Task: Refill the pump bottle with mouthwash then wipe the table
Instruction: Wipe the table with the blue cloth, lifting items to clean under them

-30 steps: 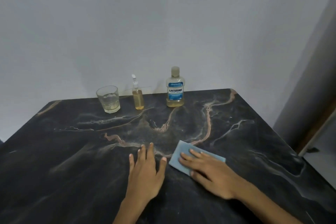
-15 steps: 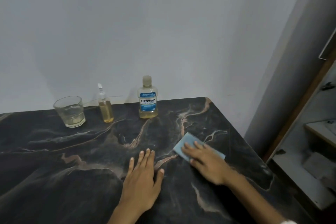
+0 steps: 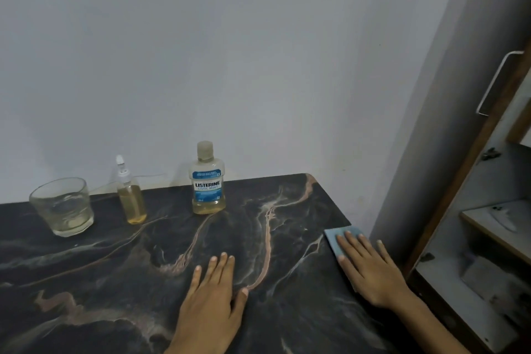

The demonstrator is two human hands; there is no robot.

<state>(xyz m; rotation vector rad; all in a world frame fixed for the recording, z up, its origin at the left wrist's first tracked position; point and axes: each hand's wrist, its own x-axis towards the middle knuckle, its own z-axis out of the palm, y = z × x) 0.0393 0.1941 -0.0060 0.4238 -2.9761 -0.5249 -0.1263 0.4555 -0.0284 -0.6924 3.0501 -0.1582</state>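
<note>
Mouthwash bottle (image 3: 207, 178) is standing upright at the back of the dark marbled counter (image 3: 86, 282), well ahead of both hands, its label reading "LISTERINE COOL MINT" in blue and white, with amber liquid showing low in it. Just to its left the pump bottle (image 3: 130, 195) is standing too, holding yellowish liquid, and further left a clear glass (image 3: 62, 207) is sitting with a little fluid in the bottom. Right hand (image 3: 370, 270) is pressing flat on the blue cloth (image 3: 339, 236) at the counter's right edge, fingers spread, grip wide, palm down rather than pinching. Left hand (image 3: 211, 302) is lying flat and open on the bare counter, well to the left of the cloth, holding nothing. Beyond the right hand, an open cabinet (image 3: 494, 224) with a white handle is showing shelves.
</note>
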